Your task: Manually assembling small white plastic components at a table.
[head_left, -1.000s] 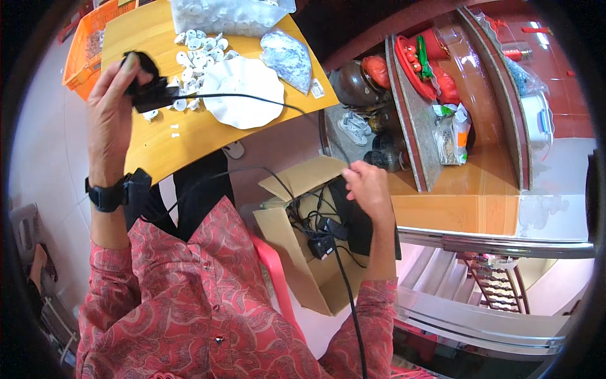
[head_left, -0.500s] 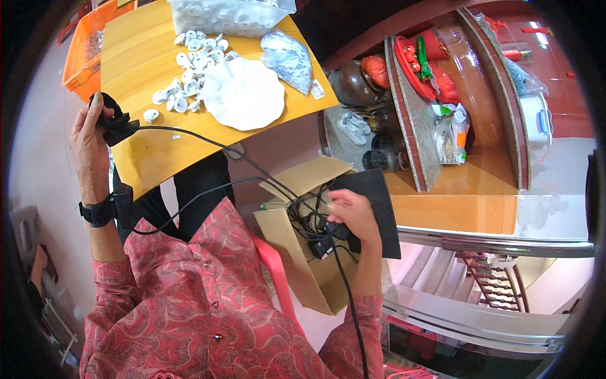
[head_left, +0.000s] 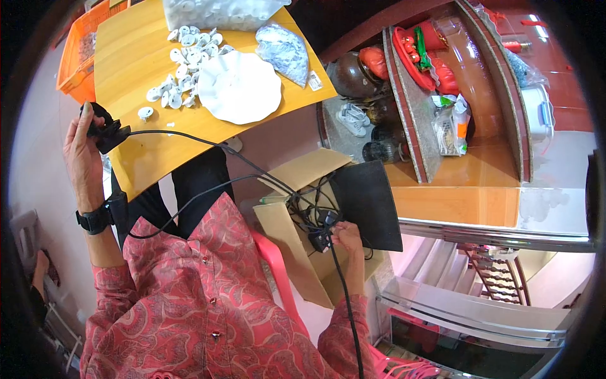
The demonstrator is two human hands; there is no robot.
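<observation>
My left hand [head_left: 83,155], with a black band at its wrist, is closed on a black clip-like device [head_left: 111,134] beside the table's left corner. A thin black cable [head_left: 189,136] runs from the device to an open cardboard box [head_left: 287,256] at my right. Inside lies a tangle of black cables [head_left: 308,211] with a small black block [head_left: 320,240]. My right hand [head_left: 349,239] is over the box's right side, its fingers curled against the black cable beside the block. Its fingertips are partly hidden. The thicker cable hangs down past my right forearm.
A yellow wooden table [head_left: 136,50] holds small white round parts [head_left: 183,76], a white scalloped plate [head_left: 240,88], a filled plastic bag [head_left: 283,54] and a clear bin [head_left: 221,14]. A black panel [head_left: 371,205] stands against the box. A pink chair [head_left: 278,271] and stone shelves [head_left: 413,120] are nearby.
My right hand has come down and toward me, from above the cables to the cable beside the block. My left hand still holds the device. The view has shifted slightly.
</observation>
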